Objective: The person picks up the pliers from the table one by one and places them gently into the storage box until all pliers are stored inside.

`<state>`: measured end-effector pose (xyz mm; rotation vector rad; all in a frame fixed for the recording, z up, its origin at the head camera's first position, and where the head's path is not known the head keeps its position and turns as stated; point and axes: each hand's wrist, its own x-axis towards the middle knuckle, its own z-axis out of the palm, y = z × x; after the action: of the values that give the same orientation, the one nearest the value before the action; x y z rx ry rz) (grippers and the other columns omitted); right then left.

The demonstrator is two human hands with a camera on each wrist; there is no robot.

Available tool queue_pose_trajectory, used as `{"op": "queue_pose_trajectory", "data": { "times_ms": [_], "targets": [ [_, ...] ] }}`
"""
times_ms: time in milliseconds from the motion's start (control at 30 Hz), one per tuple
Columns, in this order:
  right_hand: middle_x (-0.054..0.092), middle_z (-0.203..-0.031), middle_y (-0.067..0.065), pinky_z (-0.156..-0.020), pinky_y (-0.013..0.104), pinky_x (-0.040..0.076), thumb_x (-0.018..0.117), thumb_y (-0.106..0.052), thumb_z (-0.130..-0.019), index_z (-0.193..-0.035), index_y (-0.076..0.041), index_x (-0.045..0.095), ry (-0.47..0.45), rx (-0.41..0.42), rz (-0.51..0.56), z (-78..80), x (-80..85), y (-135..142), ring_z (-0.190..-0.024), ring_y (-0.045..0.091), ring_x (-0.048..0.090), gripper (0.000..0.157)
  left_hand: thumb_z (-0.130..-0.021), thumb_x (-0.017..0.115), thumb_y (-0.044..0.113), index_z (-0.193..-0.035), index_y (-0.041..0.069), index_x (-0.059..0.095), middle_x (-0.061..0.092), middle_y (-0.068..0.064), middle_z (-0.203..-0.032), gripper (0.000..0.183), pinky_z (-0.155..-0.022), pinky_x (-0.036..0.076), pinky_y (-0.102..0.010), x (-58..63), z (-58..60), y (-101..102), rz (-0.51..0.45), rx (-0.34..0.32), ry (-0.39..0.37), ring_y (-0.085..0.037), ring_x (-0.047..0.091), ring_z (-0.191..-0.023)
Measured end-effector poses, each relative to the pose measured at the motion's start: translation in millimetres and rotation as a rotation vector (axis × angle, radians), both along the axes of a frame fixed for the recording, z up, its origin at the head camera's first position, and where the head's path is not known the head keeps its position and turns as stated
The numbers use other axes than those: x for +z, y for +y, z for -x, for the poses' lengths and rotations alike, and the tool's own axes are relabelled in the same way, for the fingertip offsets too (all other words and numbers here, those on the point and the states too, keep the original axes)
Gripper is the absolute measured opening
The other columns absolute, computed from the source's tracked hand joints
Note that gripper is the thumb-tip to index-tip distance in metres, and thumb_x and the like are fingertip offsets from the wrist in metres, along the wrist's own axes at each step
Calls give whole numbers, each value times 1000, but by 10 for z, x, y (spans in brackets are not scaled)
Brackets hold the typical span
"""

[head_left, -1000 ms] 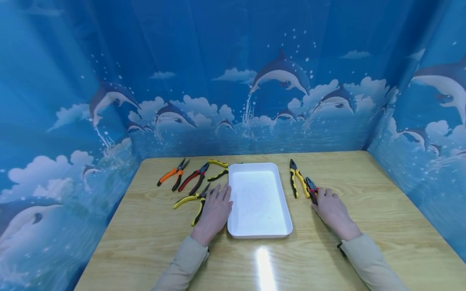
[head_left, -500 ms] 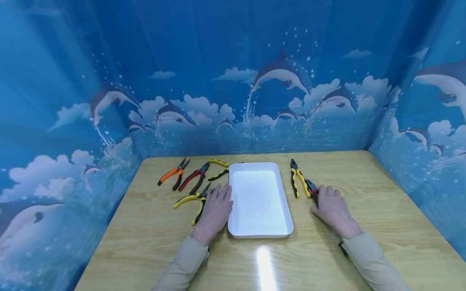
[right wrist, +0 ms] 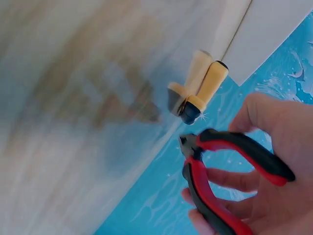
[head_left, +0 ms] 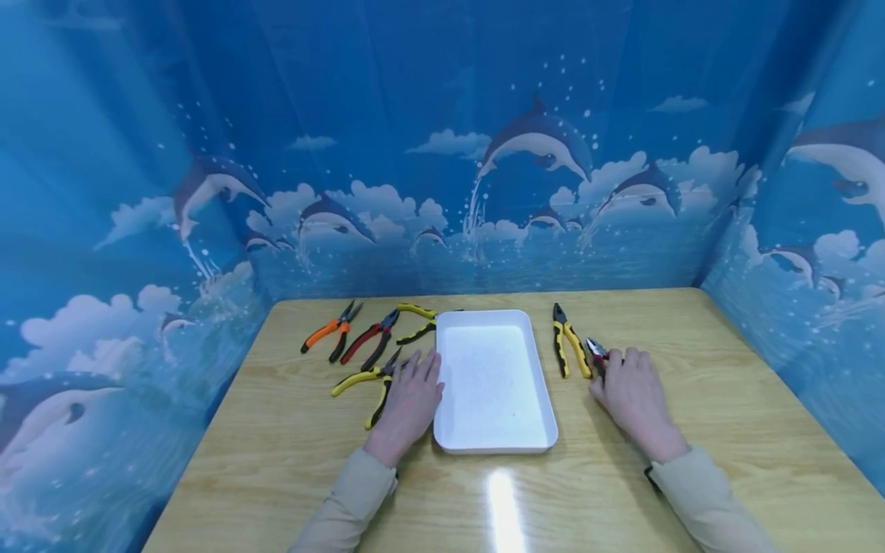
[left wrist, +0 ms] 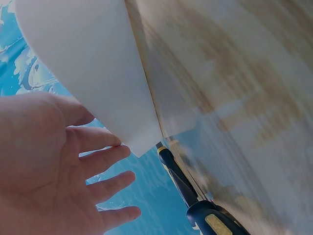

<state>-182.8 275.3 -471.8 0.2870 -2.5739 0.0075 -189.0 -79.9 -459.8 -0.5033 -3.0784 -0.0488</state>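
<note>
Around me hangs blue cloth, softly creased and printed with leaping dolphins and white clouds. Below it spreads the worktop, pale, wood-grained and glossy enough to throw back a bright streak. The white tray lies in its middle, a smooth, shallow rectangle with rounded corners. My left grip rests at its left wall, fingers spread and nearly straight. My right grip, over to the right, holds the red-and-black pliers by their handles: curved, two-coloured sleeves splayed in a V, meeting at a short, blunt, shiny metal head that points far. Just left of them lie yellow-and-black pliers. Left of the tray are orange-handled pliers, dark red pliers, a far yellow pair, partly hidden by the tray, and a near yellow pair, partly covered by my left grip.
</note>
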Motion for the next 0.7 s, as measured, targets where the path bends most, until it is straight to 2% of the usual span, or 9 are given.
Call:
{"op": "queue_pose_trajectory", "data": {
  "times_ms": [133,233,467,700],
  "targets": [
    [45,-75,26,-51,44,37,70,-15,-76,-91,15,50,136,-6,47,-20,6,-25,-65,39,44,38,-107,50,34,-157,6,35,32,-11,-164,58,-120,24,-60,-3,4,7,-1,2,-5,-37,28,-151],
    [47,-77,28,-50,43,39,70,-15,-77,-98,18,52,180,-17,64,-39,43,-65,-65,40,44,43,-107,50,34,-157,7,35,32,-11,-164,58,-120,24,-60,-9,6,9,1,4,-2,-36,28,-151],
    [52,-86,33,-57,50,46,70,-19,-80,-108,20,54,130,-66,81,-82,131,-179,-75,45,49,50,-108,50,33,-157,6,35,32,-11,-164,58,-120,25,-60,-14,5,5,-2,4,1,-37,28,-150],
    [53,-90,35,-64,53,47,71,-21,-80,-110,22,54,125,-38,67,-78,178,-299,-78,47,51,55,-107,51,32,-156,5,36,33,-12,-163,57,-120,26,-60,-23,4,1,-14,-4,21,-38,29,-150]
  ]
}}
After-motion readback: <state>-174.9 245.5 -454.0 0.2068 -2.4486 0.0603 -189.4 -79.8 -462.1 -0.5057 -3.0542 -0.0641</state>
